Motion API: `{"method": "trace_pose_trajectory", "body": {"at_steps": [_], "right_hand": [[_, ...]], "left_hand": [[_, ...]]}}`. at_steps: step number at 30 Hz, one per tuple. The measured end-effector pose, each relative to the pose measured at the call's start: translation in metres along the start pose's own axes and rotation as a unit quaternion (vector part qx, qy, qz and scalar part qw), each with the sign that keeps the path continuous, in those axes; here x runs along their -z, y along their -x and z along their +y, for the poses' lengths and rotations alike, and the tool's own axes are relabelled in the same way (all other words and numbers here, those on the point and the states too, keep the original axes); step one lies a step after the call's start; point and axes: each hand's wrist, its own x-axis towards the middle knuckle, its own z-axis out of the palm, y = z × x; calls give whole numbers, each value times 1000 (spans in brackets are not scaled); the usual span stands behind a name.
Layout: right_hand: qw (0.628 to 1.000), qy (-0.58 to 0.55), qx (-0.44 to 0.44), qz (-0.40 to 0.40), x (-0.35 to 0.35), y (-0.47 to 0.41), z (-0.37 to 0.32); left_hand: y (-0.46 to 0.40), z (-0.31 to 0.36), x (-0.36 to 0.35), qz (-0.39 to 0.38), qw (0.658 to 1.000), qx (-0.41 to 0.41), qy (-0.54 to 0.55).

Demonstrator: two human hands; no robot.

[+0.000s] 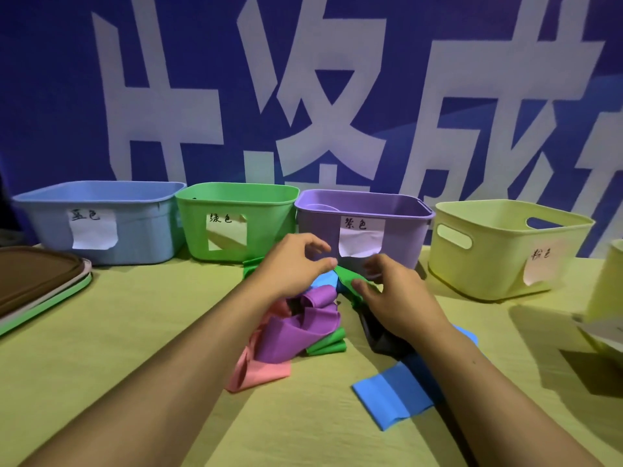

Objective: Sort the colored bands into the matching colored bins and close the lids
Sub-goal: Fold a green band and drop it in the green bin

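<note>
Green bin [236,210] stood open, left of purple bin [364,214], lid not yet fitted
Band pile [300,325] heaped just before purple bin
Green band [350,281] pinched by right hand [394,298]; left hand [296,264] curled at same strip, grip unclear
Band best drawn free upward, tangled neighbours held down, then dropped in green bin

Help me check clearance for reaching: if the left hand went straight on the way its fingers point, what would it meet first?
Probably the purple bin: the left hand points up-right toward its labelled front wall, though depth is unclear.

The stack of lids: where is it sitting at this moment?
In the head view, the stack of lids lies at the table's far left edge, just in front of and left of the blue bin, apart from the pile of bands.
</note>
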Motion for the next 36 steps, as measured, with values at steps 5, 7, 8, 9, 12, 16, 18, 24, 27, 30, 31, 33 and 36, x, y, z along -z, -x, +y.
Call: {"method": "trace_pose_trajectory", "body": {"at_steps": [5, 7, 8, 9, 12, 16, 18, 24, 27, 30, 31, 33, 36], "right_hand": [[993, 81, -47, -74, -3, 0, 2], [992, 97, -55, -57, -4, -1, 2], [992, 103, -56, -43, -5, -1, 1], [993, 105, -55, -26, -6, -1, 1], [997, 58, -45, 39, -7, -3, 2], [986, -148, -34, 73, -3, -5, 1], [953, -293, -51, 57, 3, -3, -7], [802, -586, -108, -45, 20, 3, -23], [766, -633, -84, -68, 23, 4, -24], [744, -661, -69, -74, 24, 5, -29], [744, -660, -66, -77, 23, 7, -31], [751, -652, -63, -85, 20, 8, -33], [765, -635, -64, -89, 17, 9, -35]], "left_hand": [[12, -4, -18, -6, 996, 1, -90], [16, -4, -20, -14, 990, -8, -143], [17, -4, -21, -17, 986, -15, -164], [18, -4, -22, -19, 984, -22, -175], [19, -3, -21, -6, 985, -38, -168], [20, 0, -19, 21, 987, -40, -153], [20, 2, -19, 34, 990, -48, -127], [23, 8, -18, 37, 989, -139, -33], [24, 9, -18, 41, 990, -136, 13], [27, 12, -18, 31, 989, -137, 47], [28, 13, -18, 21, 988, -146, 44], [30, 15, -18, -4, 985, -172, 20], [34, 17, -18, -37, 980, -194, 8]]}}
